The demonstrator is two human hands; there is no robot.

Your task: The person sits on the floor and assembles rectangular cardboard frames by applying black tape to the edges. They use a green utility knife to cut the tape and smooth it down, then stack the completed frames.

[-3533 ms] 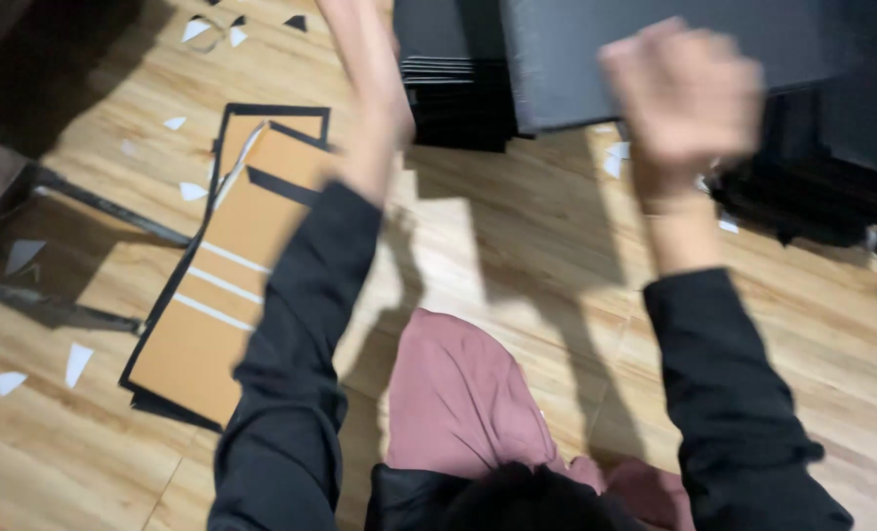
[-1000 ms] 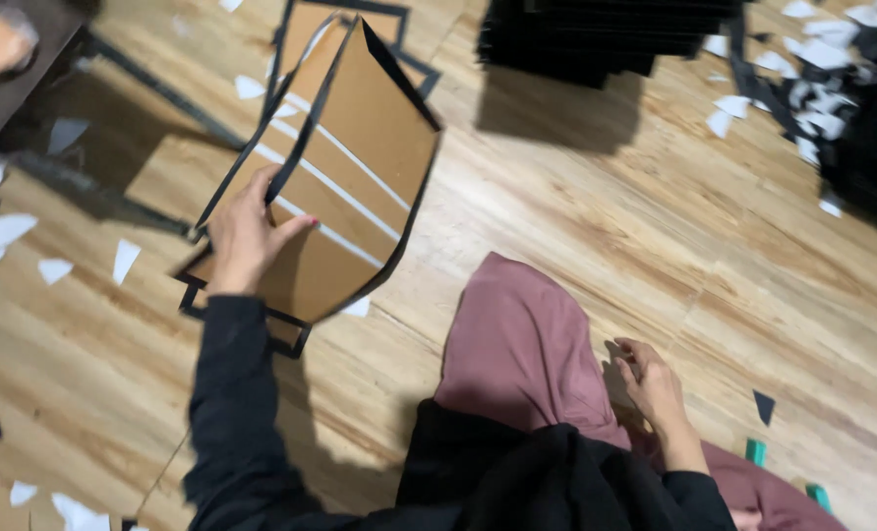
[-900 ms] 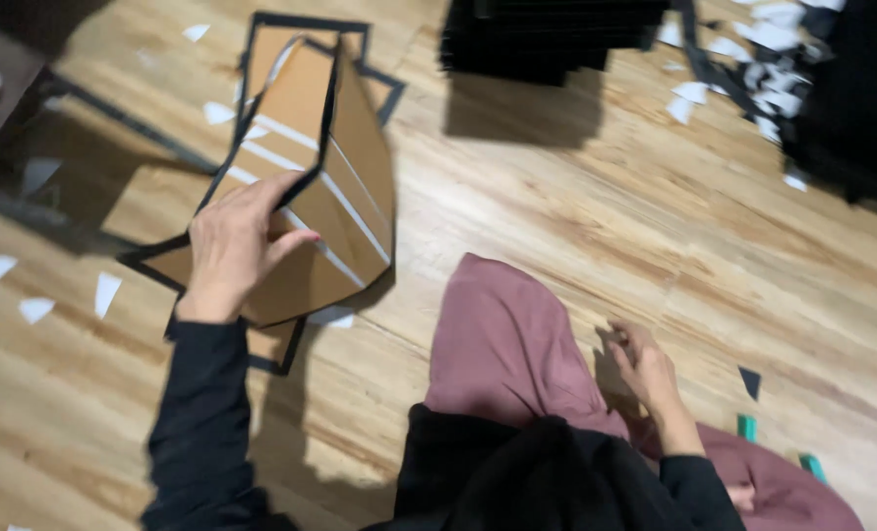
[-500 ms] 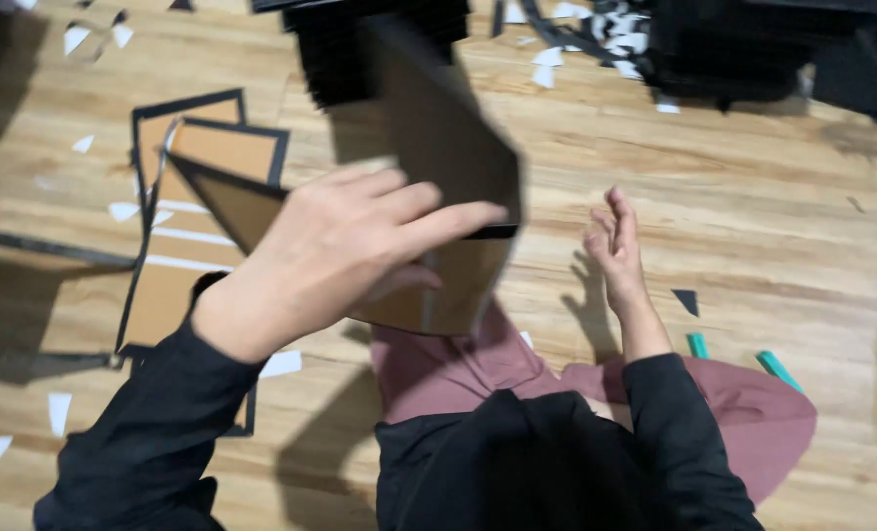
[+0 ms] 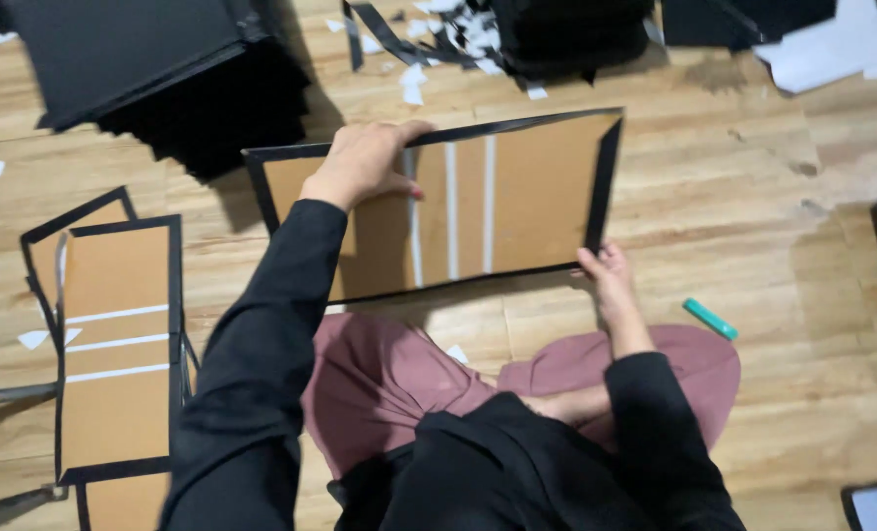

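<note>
Holding a flat, black-edged brown cardboard panel [image 5: 458, 206] over the wooden floor [image 5: 753, 197]: my left hand [image 5: 365, 162] grips its top edge, my right hand [image 5: 611, 280] its lower right corner.

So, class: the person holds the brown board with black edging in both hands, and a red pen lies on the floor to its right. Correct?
Not quite. In the head view the pen is teal, not red. The left hand and right hand do hold the board.
</note>
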